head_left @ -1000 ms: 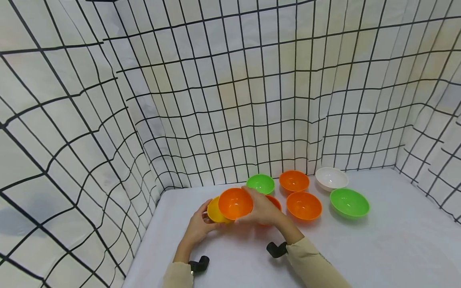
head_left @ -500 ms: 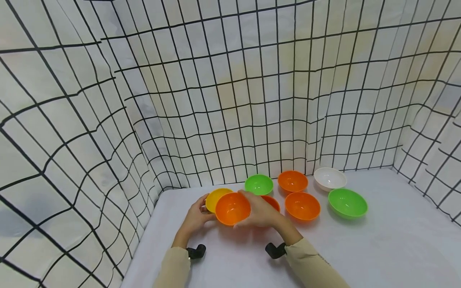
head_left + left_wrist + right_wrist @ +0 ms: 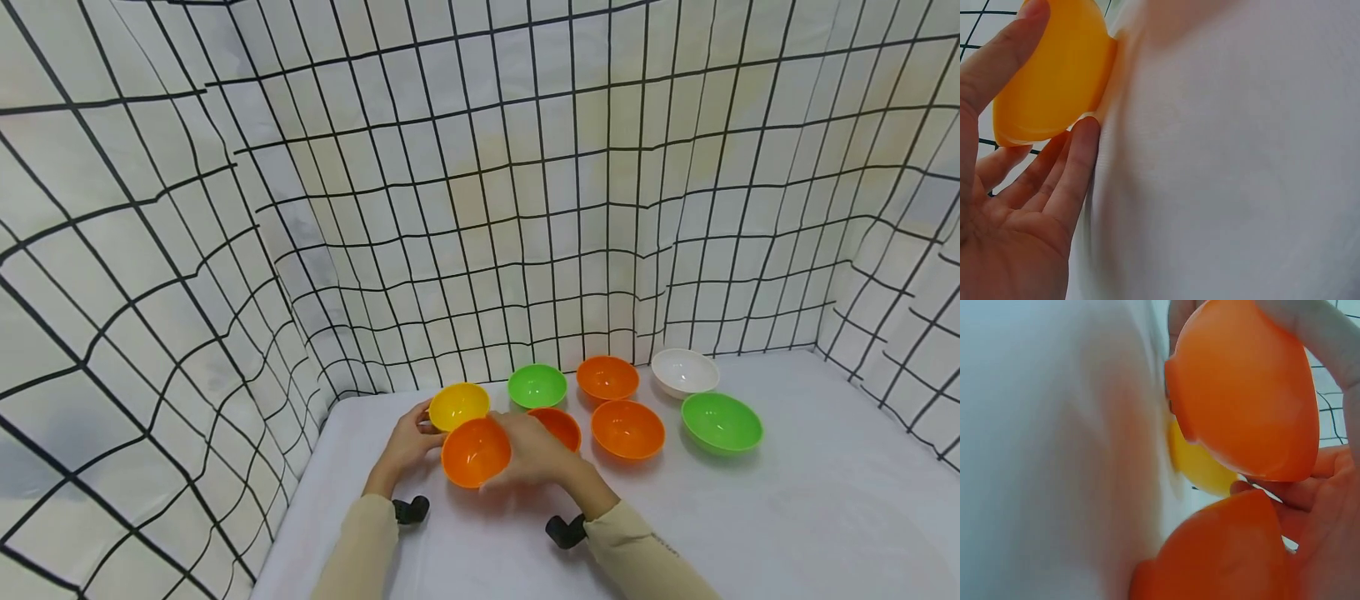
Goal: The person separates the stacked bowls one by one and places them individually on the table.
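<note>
My left hand (image 3: 407, 446) holds a yellow bowl (image 3: 459, 406) from its left side. In the left wrist view the thumb lies against the bowl's side and the other fingers spread around its lower edge, the base close to the cloth. An orange bowl (image 3: 475, 454) is gripped in my right hand (image 3: 532, 450), in front of the yellow one and tilted toward me. The right wrist view shows its base off the cloth, the thumb over its side. Another orange bowl (image 3: 562, 427) stands behind the right hand, partly hidden by it.
Further right, a small green bowl (image 3: 537, 386), two orange bowls, one at the back (image 3: 607, 378) and one in front (image 3: 628, 429), a white bowl (image 3: 685, 372) and a larger green bowl (image 3: 722, 422) stand on the white cloth (image 3: 825, 500). A grid-patterned curtain (image 3: 480, 183) rises behind.
The orange bowl in my right hand has come nearer to me and a little left. The yellow bowl has shifted away from me with my left hand and now shows more fully.
</note>
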A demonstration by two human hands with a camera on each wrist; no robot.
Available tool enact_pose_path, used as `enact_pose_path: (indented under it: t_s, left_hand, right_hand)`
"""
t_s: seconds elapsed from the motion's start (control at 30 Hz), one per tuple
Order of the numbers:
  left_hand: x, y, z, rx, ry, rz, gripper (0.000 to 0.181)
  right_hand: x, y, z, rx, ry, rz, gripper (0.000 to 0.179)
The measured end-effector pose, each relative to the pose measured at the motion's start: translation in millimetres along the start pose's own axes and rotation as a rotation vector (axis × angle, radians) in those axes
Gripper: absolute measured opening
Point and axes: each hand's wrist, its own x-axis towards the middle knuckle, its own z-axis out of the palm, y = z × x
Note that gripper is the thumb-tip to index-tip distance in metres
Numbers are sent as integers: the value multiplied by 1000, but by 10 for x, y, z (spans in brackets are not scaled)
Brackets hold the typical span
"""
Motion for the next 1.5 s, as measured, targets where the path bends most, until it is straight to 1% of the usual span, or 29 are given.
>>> enact_pose_path:
  t_s: [0.1,0.2,0.43,0.53,0.67,0.73,0.83,1.1,1.33,1.5]
  left_hand:
    - [33,-10,11,10,5,-2,82]
    - [58,-23,26,14,6,-3,86]
    - [94,-30,47,28,1,2,91]
    - [108,-26,48,30,-3,-5,90]
    - [122,-30,44,23,-10,-13,85]
    - [126,-37,43,11,-12,-19,83]
    - [125,-58,42,-5,-23,-12,82]
    - [95,-80,51,-38,-41,4,77]
    - [105,-109,52,-66,-55,0,73]
    - [118,-117,55,-72,-61,-3,71]
  right_hand:
    - [10,-10,32,-47,7,16,106]
    - [17,-16,57,-88,4,39,108]
    - [38,-25,136,-193,11,41,108]
    - [43,-27,169,-262,19,47,111]
    - [43,-31,193,-356,39,22,112]
    - [40,-37,198,-385,50,14,113]
    - [42,-37,210,-407,59,16,114]
    - [50,-46,232,-390,53,66,120]
    - [49,-87,242,-458,92,54,116]
    - [69,-100,282,-503,105,61,115]
